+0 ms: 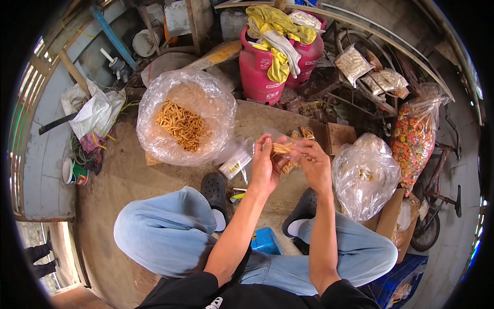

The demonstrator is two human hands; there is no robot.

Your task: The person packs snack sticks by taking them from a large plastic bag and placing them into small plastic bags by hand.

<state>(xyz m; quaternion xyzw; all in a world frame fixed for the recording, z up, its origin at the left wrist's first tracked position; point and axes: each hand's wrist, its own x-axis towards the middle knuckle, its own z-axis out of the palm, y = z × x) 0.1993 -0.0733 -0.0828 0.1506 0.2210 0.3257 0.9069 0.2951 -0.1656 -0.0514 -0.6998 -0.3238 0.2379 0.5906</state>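
Between my hands is a small clear plastic bag of golden-brown snack sticks [281,148]. My left hand [266,167] is closed on its left side, with the thumb pointing up. The fingers of my right hand [313,164] pinch the bag's right end. Just beyond and partly behind my hands, several filled snack packets [306,133] lie on the floor. To the left stands a large open clear bag [149,131] with a heap of loose snack sticks [182,126] inside. A stack of clear plastic packaging [235,162] lies near my left hand.
Pink gas cylinders [262,77] draped with gloves [278,31] stand ahead. At right are a clear plastic bag [365,175], a tall bag of colourful snacks [414,136], a cardboard box [389,219] and a small bicycle [437,190]. A blue crate [383,288] sits by my right knee.
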